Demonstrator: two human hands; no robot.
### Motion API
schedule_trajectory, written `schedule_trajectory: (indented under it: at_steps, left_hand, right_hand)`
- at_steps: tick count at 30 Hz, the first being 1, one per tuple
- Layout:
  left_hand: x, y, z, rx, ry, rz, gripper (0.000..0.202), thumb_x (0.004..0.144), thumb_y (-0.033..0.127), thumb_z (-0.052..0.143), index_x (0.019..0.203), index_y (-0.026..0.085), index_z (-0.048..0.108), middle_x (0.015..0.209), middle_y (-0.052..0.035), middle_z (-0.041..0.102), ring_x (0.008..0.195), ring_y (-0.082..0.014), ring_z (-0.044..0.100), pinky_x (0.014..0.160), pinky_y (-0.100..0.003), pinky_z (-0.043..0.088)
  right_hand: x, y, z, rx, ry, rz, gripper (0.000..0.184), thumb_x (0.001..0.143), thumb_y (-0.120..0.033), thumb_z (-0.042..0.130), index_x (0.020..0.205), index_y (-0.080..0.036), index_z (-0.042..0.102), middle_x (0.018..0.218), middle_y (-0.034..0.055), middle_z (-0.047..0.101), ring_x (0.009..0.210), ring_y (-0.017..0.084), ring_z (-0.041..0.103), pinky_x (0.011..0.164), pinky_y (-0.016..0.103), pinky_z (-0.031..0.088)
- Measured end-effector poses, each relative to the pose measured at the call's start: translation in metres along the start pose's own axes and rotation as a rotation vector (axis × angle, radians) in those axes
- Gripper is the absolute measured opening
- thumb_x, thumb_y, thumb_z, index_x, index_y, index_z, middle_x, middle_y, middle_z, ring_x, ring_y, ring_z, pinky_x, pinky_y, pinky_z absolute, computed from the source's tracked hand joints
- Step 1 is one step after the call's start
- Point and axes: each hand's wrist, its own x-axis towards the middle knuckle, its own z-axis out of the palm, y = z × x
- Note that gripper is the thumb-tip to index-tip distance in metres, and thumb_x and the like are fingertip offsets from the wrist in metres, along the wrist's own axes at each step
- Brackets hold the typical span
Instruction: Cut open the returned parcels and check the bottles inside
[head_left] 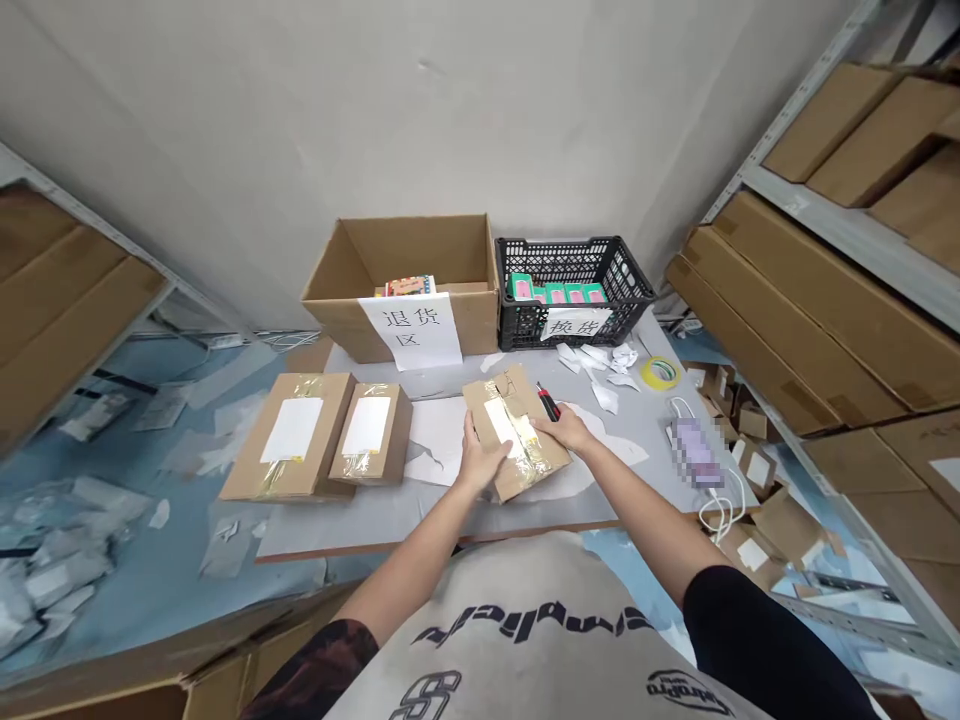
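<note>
A small taped cardboard parcel (pixel 517 425) with a white label lies on the grey table (pixel 390 510) in front of me. My left hand (pixel 480 458) rests on its near left side, fingers curled over the top. My right hand (pixel 564 428) is closed round a red and black box cutter (pixel 548 402) at the parcel's right edge, blade end pointing away from me. White paper sheets (pixel 439 440) lie under and beside the parcel.
Two more labelled parcels (pixel 292 435) (pixel 371 432) sit to the left. At the back stand an open carton (pixel 409 270) with a paper sign and a black crate (pixel 570 285) of green packs. Tape roll (pixel 661 373), paper scraps (pixel 600 362) and a phone (pixel 696 450) lie right. Shelves with boxes flank both sides.
</note>
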Motion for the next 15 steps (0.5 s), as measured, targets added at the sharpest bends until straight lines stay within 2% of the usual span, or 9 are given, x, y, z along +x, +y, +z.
schedule_trajectory:
  at_steps: [2,6,11,15]
  left_hand:
    - [-0.001,-0.001,-0.001,-0.015,0.007,-0.028,0.115,0.061,0.033,0.087,0.151,0.027,0.015,0.143,-0.0149,0.047,0.125,-0.0292,0.054,0.107,-0.044,0.041]
    - [-0.001,0.001,0.001,-0.104,-0.099,-0.012,0.096,0.064,0.033,0.087,0.144,0.027,0.034,0.138,-0.0131,0.054,0.122,-0.0276,0.056,0.106,-0.044,0.042]
    - [0.007,0.004,0.008,-0.172,-0.224,-0.034,0.089,0.062,0.034,0.088,0.138,0.024,0.043,0.133,-0.0138,0.059,0.117,-0.0272,0.06,0.104,-0.045,0.045]
    - [0.012,0.002,0.01,-0.22,-0.258,-0.052,0.09,0.062,0.032,0.088,0.139,0.024,0.042,0.131,-0.0125,0.061,0.114,-0.0268,0.063,0.101,-0.044,0.048]
  right_hand:
    - [-0.002,0.005,0.007,0.053,0.001,0.021,0.055,0.059,-0.057,0.078,0.097,-0.022,0.059,0.091,0.0032,0.07,0.081,0.022,0.064,0.066,0.028,0.046]
    - [-0.017,0.007,0.012,0.116,0.05,0.069,0.048,0.061,-0.057,0.075,0.09,-0.022,0.06,0.087,0.003,0.07,0.076,0.022,0.065,0.063,0.028,0.046]
    - [-0.04,0.004,-0.004,0.069,0.159,0.033,0.047,0.062,-0.061,0.072,0.088,-0.023,0.062,0.083,0.0029,0.07,0.073,0.022,0.064,0.062,0.029,0.045]
    - [-0.059,0.002,-0.008,0.085,0.201,-0.008,0.049,0.062,-0.06,0.073,0.095,-0.024,0.064,0.08,0.0017,0.069,0.071,0.021,0.062,0.062,0.029,0.045]
